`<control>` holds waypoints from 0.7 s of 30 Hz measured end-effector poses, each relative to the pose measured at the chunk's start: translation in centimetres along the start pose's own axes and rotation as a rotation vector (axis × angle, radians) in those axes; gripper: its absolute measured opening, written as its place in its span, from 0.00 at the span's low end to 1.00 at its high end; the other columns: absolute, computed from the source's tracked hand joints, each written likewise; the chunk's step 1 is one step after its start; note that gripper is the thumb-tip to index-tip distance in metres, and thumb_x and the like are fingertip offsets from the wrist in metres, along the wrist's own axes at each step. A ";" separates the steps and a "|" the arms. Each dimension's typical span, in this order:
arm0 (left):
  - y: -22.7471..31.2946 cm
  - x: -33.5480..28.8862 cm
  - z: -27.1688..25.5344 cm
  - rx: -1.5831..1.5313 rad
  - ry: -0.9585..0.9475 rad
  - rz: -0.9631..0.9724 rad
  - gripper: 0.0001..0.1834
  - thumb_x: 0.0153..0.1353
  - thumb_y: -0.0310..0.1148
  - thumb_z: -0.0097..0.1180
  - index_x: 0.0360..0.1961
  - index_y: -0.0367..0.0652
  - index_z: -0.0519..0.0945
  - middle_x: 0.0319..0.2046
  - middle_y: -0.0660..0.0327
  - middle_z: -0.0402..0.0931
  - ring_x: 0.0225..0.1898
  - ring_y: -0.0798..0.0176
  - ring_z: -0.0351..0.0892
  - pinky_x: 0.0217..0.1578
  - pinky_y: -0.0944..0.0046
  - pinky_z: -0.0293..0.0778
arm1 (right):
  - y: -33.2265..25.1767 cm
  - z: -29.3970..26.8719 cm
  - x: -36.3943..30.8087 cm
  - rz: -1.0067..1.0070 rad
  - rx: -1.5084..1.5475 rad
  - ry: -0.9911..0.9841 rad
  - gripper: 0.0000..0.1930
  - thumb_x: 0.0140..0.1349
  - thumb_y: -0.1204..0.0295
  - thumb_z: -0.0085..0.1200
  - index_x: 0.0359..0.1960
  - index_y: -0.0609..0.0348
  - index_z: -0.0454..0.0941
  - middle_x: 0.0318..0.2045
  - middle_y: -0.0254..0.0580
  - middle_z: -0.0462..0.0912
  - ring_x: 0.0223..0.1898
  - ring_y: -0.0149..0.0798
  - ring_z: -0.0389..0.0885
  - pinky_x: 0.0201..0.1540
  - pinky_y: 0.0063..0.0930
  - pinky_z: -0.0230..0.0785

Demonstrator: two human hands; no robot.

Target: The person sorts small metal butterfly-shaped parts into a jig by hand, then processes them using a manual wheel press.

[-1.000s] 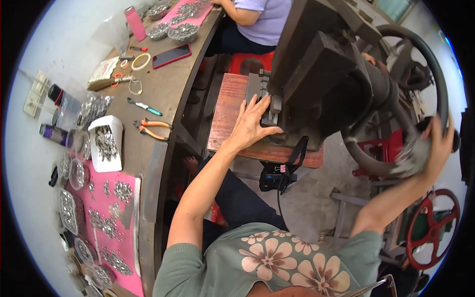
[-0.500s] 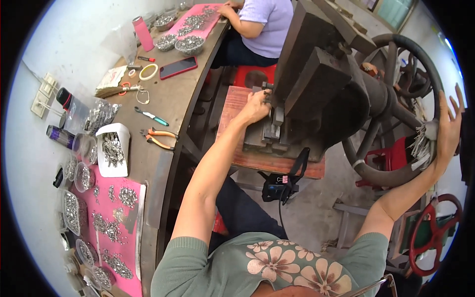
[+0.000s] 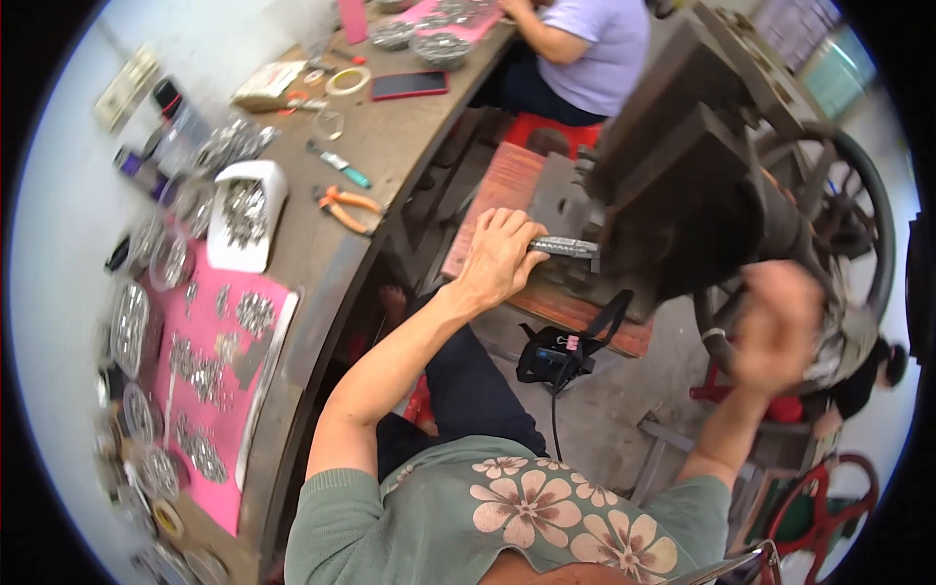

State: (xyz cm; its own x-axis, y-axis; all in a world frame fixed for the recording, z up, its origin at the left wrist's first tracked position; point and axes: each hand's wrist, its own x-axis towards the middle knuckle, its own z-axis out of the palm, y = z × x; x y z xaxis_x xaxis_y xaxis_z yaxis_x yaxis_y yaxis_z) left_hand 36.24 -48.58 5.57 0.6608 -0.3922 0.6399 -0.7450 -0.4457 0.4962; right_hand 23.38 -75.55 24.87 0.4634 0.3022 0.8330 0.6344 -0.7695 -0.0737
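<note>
My left hand (image 3: 499,255) is closed round one end of a short grey metal bar (image 3: 570,248) with a row of notches along it. The bar points right, over the base of a dark, heavy hand press (image 3: 682,171). Blurred by motion, my right hand (image 3: 778,327) hangs in the air in front of the press's large black handwheel (image 3: 885,229), and its fingers cannot be made out. The press stands on a reddish wooden board (image 3: 492,214). Below its edge is a small black device (image 3: 554,359) with a strap and cable.
On the left bench lie orange-handled pliers (image 3: 349,209), a toothbrush (image 3: 338,164), a phone (image 3: 409,85) and a white scoop-shaped tub (image 3: 278,200) of metal parts. Small metal pieces cover a pink mat (image 3: 210,409). A person in lilac (image 3: 604,58) sits beyond. A red handwheel (image 3: 819,497) stands lower right.
My right hand has left the handwheel and moved left. My left hand has drawn back from the press toward me and now holds the metal bar. The whole view has shifted and tilted.
</note>
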 end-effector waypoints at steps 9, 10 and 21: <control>5.1 -17.4 -13.6 0.359 0.366 -0.513 0.16 0.54 0.30 0.69 0.44 0.42 0.82 0.40 0.58 0.79 0.44 0.52 0.76 0.46 0.56 0.67 | -11.4 25.5 -3.8 0.062 0.742 -0.546 0.22 0.59 0.81 0.63 0.56 0.68 0.76 0.47 0.53 0.79 0.44 0.53 0.82 0.49 0.41 0.75; 5.9 -19.3 -15.0 0.409 0.407 -0.549 0.16 0.54 0.30 0.69 0.45 0.42 0.83 0.40 0.58 0.79 0.43 0.52 0.76 0.46 0.56 0.67 | -13.0 27.1 -3.5 -0.017 0.816 -0.566 0.20 0.60 0.83 0.60 0.55 0.67 0.76 0.46 0.53 0.80 0.43 0.53 0.82 0.47 0.40 0.75; 9.7 -34.1 -22.4 0.669 0.579 -0.914 0.17 0.55 0.29 0.70 0.46 0.39 0.83 0.40 0.56 0.78 0.43 0.50 0.76 0.46 0.53 0.68 | -30.1 36.7 -5.5 -0.239 1.105 -0.791 0.19 0.59 0.86 0.54 0.53 0.65 0.78 0.43 0.52 0.80 0.48 0.57 0.80 0.52 0.44 0.71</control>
State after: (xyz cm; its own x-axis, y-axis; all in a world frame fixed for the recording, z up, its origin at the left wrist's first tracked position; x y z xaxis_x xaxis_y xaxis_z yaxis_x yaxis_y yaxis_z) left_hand 4.44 -21.55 1.70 0.6457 0.6032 0.4682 0.2615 -0.7507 0.6067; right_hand 24.46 -33.36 2.40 0.2638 0.8849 0.3839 0.7317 0.0757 -0.6774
